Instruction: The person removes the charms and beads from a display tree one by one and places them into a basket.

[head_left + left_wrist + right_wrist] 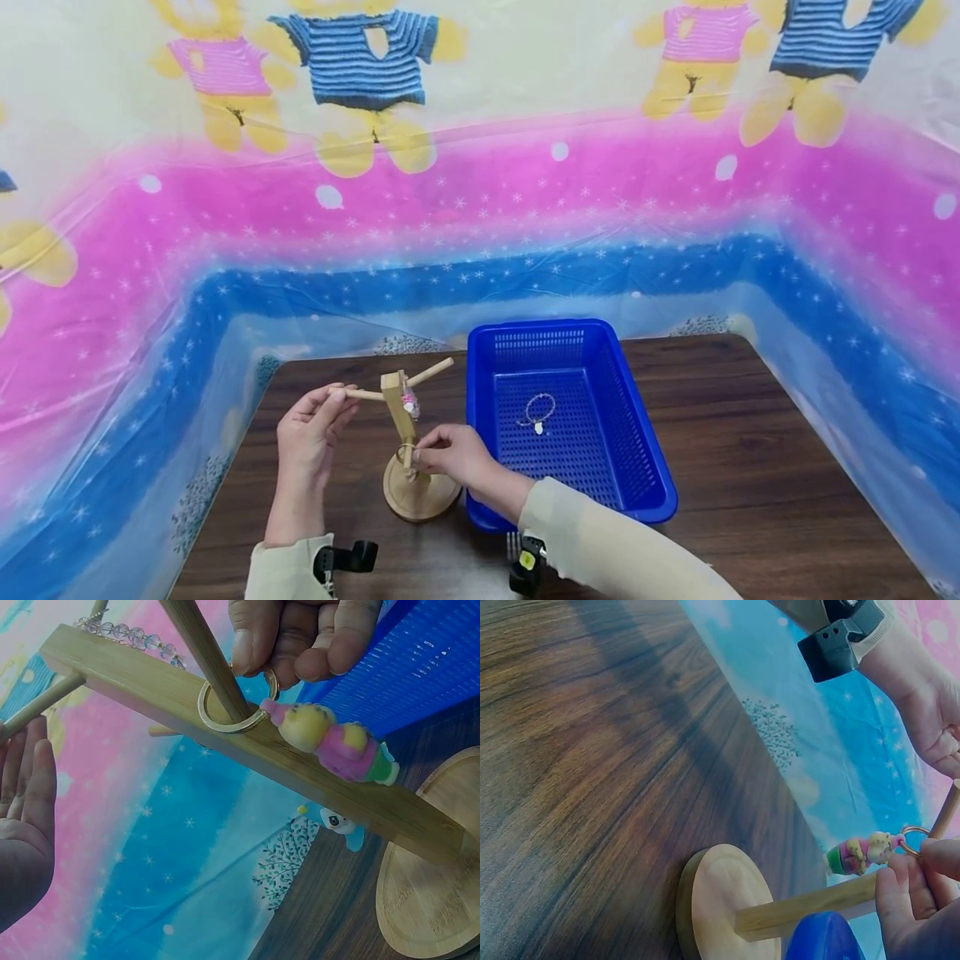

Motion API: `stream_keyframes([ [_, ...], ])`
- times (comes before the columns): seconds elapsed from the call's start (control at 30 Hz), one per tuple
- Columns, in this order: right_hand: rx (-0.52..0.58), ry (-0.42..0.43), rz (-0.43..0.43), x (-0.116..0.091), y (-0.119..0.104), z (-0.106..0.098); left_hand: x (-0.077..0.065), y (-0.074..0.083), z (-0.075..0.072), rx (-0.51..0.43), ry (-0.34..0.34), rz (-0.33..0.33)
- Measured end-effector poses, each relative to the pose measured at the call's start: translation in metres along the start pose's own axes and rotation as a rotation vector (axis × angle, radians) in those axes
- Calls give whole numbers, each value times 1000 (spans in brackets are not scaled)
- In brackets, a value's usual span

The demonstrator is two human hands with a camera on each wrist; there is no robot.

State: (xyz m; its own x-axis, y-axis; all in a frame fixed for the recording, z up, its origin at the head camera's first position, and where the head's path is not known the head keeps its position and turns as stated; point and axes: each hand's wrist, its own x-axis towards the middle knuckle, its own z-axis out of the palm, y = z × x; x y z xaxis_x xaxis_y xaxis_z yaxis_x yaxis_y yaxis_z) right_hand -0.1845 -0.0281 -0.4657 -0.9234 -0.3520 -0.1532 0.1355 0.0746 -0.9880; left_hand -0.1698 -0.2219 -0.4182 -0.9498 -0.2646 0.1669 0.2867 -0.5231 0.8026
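Observation:
A wooden stand (393, 402) with a round base (420, 507) and several pegs stands upright on the table. My left hand (307, 433) holds the end of its upper left peg between thumb and fingers. Lower down, my right hand (456, 454) pinches a gold key ring (205, 714), which loops around a lower peg (212, 666). From the ring hangs a small pink, yellow and green figure (349, 748). A clear beaded strand (131, 634) hangs at the top of the post. Behind the post shows a light-blue figure charm (341, 822), partly hidden.
Right of the stand, close to my right hand, sits a blue plastic basket (637, 408). Inside it lies a beaded bracelet (552, 407) with a pale charm. A patterned cloth (480, 267) hangs around the dark wooden table (750, 467).

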Motion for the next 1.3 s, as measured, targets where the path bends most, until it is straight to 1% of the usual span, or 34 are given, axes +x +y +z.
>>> stream_keyframes([
  [0.27, -7, -12, 1, -1, 0, -1, 1, -1, 0, 3, 18, -7],
  [0.43, -12, -32, 1, -4, -1, -2, 1, -2, 0, -4, 10, -2],
  [0.63, -51, -61, -2, -9, -5, -4, 1, -2, -1, -16, -1, 4],
  [0.9, -57, -76, 20, -15, -7, -6, 1, -2, -1, -18, -6, 0],
  [1.13, -52, -98, 3, -18, -7, -8, -1, -1, -1, -48, -39, 5],
  [1.3, -53, -113, -12, -20, -7, -9, 0, -2, -1, -30, -25, 9],
])
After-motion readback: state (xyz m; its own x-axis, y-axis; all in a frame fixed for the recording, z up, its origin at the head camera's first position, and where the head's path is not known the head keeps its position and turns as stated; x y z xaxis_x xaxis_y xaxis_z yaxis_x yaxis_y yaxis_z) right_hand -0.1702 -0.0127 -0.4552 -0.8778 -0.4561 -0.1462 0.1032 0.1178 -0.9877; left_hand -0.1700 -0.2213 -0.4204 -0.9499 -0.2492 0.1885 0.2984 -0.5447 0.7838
